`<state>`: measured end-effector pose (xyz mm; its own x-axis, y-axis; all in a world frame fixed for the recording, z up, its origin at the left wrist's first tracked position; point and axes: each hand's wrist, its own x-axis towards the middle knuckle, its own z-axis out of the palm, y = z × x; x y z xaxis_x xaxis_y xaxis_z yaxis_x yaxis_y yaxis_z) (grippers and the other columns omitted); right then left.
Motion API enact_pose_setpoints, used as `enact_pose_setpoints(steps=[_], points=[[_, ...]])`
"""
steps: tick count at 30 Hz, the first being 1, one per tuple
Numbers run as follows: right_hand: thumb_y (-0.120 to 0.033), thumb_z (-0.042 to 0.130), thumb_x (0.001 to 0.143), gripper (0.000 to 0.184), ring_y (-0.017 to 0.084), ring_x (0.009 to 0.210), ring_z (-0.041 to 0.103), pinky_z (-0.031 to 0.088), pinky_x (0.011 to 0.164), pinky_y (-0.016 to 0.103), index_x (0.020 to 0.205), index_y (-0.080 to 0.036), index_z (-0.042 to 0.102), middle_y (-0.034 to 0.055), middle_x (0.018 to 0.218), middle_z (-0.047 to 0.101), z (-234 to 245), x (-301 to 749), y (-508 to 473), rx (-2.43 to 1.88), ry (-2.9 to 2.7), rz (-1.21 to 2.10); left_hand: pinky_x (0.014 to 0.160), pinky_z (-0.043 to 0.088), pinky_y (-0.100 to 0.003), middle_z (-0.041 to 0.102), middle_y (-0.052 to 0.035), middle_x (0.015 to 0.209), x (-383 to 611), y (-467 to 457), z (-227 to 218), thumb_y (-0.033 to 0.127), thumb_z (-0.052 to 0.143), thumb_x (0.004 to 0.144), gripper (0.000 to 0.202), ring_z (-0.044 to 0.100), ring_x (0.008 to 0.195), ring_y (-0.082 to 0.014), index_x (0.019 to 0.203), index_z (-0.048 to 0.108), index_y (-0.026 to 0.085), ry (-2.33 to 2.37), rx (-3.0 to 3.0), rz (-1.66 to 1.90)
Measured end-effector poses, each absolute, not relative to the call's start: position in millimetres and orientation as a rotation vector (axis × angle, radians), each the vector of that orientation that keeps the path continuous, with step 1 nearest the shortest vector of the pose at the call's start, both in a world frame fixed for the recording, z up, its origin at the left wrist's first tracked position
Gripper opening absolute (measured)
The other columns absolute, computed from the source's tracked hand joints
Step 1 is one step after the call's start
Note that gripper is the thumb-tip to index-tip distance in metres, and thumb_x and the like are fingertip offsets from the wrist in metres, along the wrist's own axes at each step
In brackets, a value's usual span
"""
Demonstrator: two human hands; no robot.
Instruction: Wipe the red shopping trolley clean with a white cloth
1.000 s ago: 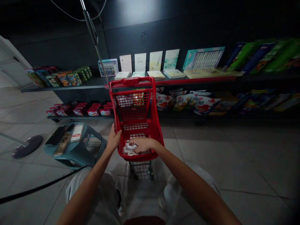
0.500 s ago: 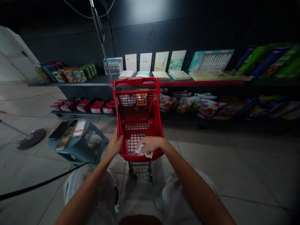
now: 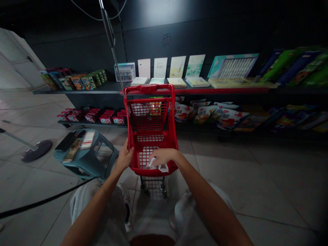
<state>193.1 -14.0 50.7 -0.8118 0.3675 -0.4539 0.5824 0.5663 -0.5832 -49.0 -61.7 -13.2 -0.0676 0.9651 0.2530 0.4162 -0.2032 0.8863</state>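
A small red shopping cart (image 3: 172, 136) with lattice sides stands between my knees, its push handle at the far end. My left hand (image 3: 124, 156) is closed round the cart's left edge, thumb over the rim. Inside the basket, at the near end, my right hand (image 3: 162, 156) grips a crumpled white cloth (image 3: 163, 167), which could also be a tissue. Part of the cloth shows below the fingers, by the front rim. The fingertips of my right hand are partly hidden by the cloth.
Beyond the cart runs a dark shelf (image 3: 107, 88) with notebooks, boxes and snack bags (image 3: 229, 118). To the left is a blue-grey plastic stool (image 3: 101, 153) carrying blurred items. A black cable (image 3: 48, 198) crosses the lower left. A metal pole (image 3: 112, 51) rises behind the cart.
My right hand has shifted slightly left inside the basket with the cloth, and the cloth's loose end spreads a little more. My left hand keeps its hold on the cart's edge.
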Motion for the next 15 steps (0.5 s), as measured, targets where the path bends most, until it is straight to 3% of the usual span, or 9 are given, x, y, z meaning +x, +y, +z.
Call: enact_pose_setpoints(steps=[5,10,15], points=[[-0.011,0.063,0.078,0.037,0.015,0.081,0.067,0.048,0.071,0.019,0.11,-0.012,0.081,0.0048,0.098,0.079,45,206,-7,0.813,2.503,-1.239,0.131,0.031,-0.046,0.054,-0.0081,0.159,-49,-62,-12,0.028,0.052,0.096,0.065,0.05,0.148,-0.0256,0.16,0.042,0.019,1.479,1.69,1.243],[-0.011,0.061,0.079,0.032,0.016,0.085,0.068,0.051,0.078,0.022,0.104,-0.014,0.081,0.0046,0.098,0.078,63,220,-12,0.754,2.677,-1.301,0.13,0.033,-0.045,0.058,-0.0073,0.157,-53,-62,-13,0.025,0.054,0.093,0.068,0.054,0.145,-0.0255,0.16,0.045,0.019,1.498,1.698,1.219],[-0.009,0.056,0.083,0.028,0.017,0.09,0.067,0.05,0.086,0.025,0.093,-0.018,0.081,0.0059,0.102,0.073,83,254,-25,1.081,3.117,-0.956,0.127,0.037,-0.045,0.067,-0.0067,0.147,-59,-64,-8,0.017,0.053,0.083,0.079,0.059,0.14,-0.0268,0.162,0.044,0.018,1.539,1.697,1.17]])
